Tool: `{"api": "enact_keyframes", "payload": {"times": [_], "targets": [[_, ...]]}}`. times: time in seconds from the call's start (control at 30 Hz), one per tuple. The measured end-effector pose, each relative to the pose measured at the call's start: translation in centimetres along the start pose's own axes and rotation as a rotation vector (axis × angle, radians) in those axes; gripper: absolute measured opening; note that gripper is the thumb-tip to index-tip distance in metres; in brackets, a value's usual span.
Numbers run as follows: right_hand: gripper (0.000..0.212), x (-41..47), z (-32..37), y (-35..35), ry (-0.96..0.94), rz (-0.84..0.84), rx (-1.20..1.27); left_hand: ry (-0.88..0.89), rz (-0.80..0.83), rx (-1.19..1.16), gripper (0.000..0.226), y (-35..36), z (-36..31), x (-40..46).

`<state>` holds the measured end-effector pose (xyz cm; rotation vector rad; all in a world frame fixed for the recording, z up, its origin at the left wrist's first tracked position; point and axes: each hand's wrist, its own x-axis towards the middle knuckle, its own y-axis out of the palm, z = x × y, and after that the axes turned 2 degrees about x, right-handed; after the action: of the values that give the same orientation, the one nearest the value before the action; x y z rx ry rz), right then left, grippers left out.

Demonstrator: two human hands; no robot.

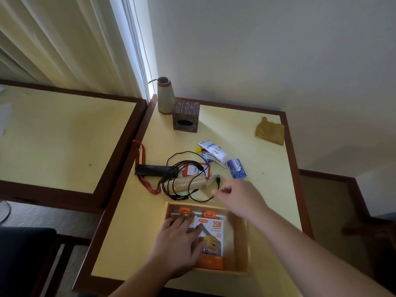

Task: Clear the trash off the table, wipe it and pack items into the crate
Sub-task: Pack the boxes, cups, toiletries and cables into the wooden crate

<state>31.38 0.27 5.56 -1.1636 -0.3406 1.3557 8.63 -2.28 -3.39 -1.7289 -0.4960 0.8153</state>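
Glossy yellow table point(267, 168), square wooden crate point(240, 273)

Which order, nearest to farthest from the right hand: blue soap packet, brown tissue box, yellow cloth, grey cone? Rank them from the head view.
Measured from the right hand:
1. blue soap packet, just beyond the hand, mid-table.
2. brown tissue box, farther back, to the left.
3. yellow cloth, far right corner; too close to the box to rank firmly.
4. grey cone, back left corner by the curtain.

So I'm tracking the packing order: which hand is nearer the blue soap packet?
Right. The right hand hovers just in front of the blue soap packet; the left hand lies flat on the charger packs in the crate.
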Motion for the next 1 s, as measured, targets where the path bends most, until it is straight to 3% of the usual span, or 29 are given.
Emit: {"api": "enact_keyframes", "payload": {"times": [0.17, 0.4, 0.53, 0.67, 0.77, 0.9, 1.0], "targets": [[0.017, 8.0, -1.2, -1.8, 0.020, -0.188, 0.021, -0.004, -0.011, -0.019, 0.059, 0.4, 0.1, -0.1], [0.058, 18.2, -1.1, -0.7, 0.020, -0.141, -0.134, -0.016, -0.057, -0.067, 0.059, 0.6, 0.2, -0.1], [0.035, 20.2, -1.8, 0.7, 0.014, -0.142, -0.151, -0.014, -0.073, -0.095, 0.058, 0.3, 0.2, -0.1], [0.038, 16.7, -1.8, -0.6, 0.037, -0.396, 0.157, -0.018, -0.050, -0.103, 0.059, -0.5, 0.0, -0.1], [0.046, 10.1, -1.7, -2.8, -0.084, -0.566, 0.427, -0.023, -0.038, -0.117, 0.061, -0.6, 0.0, 0.0], [0.056, -1.0, -2.1, -4.6, -0.182, -0.531, 0.739, -0.026, -0.020, -0.106, 0.061, 0.0, 0.2, 0.0], [0.051, -7.3, -2.7, -4.1, -0.256, -0.395, 0.747, -0.017, -0.011, -0.096, 0.059, 0.2, 0.4, 0.0]]}}
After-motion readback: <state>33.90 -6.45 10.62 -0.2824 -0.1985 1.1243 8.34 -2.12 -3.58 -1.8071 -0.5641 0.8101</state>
